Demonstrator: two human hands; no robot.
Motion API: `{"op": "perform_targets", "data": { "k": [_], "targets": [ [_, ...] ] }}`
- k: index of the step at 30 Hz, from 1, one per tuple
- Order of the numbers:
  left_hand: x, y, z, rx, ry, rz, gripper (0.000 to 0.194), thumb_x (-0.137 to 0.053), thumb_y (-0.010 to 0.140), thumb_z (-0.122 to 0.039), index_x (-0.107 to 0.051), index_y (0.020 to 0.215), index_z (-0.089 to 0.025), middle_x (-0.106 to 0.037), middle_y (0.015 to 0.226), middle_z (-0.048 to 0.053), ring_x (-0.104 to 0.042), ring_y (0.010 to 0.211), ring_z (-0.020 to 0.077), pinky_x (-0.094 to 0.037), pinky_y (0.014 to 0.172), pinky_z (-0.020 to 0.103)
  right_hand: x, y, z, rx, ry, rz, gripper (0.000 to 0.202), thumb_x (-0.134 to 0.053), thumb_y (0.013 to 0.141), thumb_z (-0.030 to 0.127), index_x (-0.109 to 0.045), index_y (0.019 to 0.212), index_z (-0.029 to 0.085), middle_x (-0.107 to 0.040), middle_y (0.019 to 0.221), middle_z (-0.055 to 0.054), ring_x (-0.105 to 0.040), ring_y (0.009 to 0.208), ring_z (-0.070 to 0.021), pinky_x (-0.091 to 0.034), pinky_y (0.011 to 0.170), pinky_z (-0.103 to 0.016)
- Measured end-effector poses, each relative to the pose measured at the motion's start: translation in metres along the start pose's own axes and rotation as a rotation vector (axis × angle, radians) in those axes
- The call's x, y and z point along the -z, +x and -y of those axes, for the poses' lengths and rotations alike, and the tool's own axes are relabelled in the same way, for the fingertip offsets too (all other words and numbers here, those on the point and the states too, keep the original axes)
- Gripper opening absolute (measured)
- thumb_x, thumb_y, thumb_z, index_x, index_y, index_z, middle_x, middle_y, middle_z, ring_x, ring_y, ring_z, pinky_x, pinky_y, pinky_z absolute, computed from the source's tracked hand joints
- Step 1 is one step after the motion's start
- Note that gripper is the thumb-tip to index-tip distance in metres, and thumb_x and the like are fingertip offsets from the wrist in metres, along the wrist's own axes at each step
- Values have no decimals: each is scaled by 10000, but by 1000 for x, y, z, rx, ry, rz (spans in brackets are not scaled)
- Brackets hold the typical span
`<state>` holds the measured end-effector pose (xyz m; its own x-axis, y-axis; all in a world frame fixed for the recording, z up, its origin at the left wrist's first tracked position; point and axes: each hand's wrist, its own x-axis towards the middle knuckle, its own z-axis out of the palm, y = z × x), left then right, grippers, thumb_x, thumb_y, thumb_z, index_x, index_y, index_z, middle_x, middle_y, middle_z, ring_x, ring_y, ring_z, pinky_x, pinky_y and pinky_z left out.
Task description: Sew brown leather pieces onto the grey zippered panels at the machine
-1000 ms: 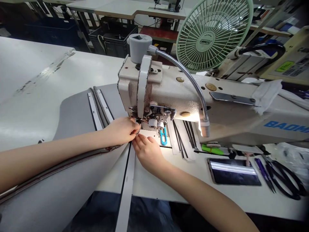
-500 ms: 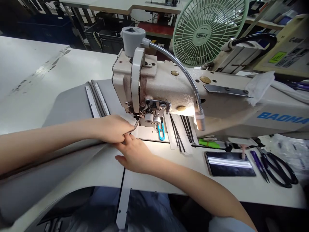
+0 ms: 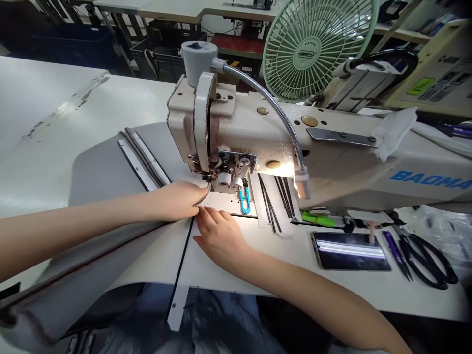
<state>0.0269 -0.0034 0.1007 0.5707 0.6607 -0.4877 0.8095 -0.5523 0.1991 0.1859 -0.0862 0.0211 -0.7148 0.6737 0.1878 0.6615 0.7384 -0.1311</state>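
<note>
My left hand (image 3: 180,200) is closed on the edge of a grey fabric piece (image 3: 96,162), close to the needle area of a sewing machine (image 3: 236,123). Its fingertips are partly hidden by the folded edge. My right hand (image 3: 221,238) lies just to the right, fingers together, their tips pressing at the top of a white strip with a black edge (image 3: 180,295). That strip runs down over the table's front edge. Whether its upper end is under the presser foot I cannot tell. More white strips (image 3: 136,164) lie on the fabric behind my left arm.
Blue thread snips (image 3: 245,200) lie by the machine's bed, beside thin black strips (image 3: 269,204). Farther right are a phone (image 3: 352,250), a purple pen (image 3: 394,248) and black scissors (image 3: 429,260). A flexible lamp (image 3: 302,182) lights the bed; a green fan (image 3: 308,54) stands behind.
The fabric and the strips on it have turned and shifted left. My right hand has moved slightly right, its fingers straighter, and the hanging strip's lower end has swung left.
</note>
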Motion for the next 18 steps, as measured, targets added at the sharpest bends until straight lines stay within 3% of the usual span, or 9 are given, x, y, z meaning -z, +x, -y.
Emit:
{"op": "perform_targets", "data": {
  "k": [6,12,16,18],
  "targets": [
    [-17,9,0,85,-58,-164,218,-431,804,-200,-575,967,-185,-685,898,68,-640,848,248,-424,704,325,-3,8,-8,-18,13,-26,458,-594,928,397,-609,1210,36,-608,1248,-210,-526,1156,-283,-498,839,-400],
    [-25,20,-5,163,-65,-255,192,-430,829,-210,-600,911,-181,-671,820,68,-626,770,237,-417,668,338,-3,13,-18,-44,-2,-67,383,-580,935,345,-635,1166,44,-631,1199,-194,-522,1174,-294,-488,826,-394],
    [-22,-4,-22,124,192,-362,269,-468,800,-188,-624,1017,-159,-654,1016,132,-576,1028,324,-423,830,430,-3,5,-14,-17,-10,-115,275,-508,959,230,-668,1111,66,-633,1214,-180,-555,1110,-277,-481,788,-393],
    [-20,-20,-29,119,295,-348,292,-471,795,-177,-624,1042,-145,-629,1073,152,-560,1045,340,-417,812,434,-4,-1,-8,27,5,-136,269,-493,957,191,-667,1122,69,-641,1207,-176,-570,1074,-262,-479,791,-391]
  ]
}}
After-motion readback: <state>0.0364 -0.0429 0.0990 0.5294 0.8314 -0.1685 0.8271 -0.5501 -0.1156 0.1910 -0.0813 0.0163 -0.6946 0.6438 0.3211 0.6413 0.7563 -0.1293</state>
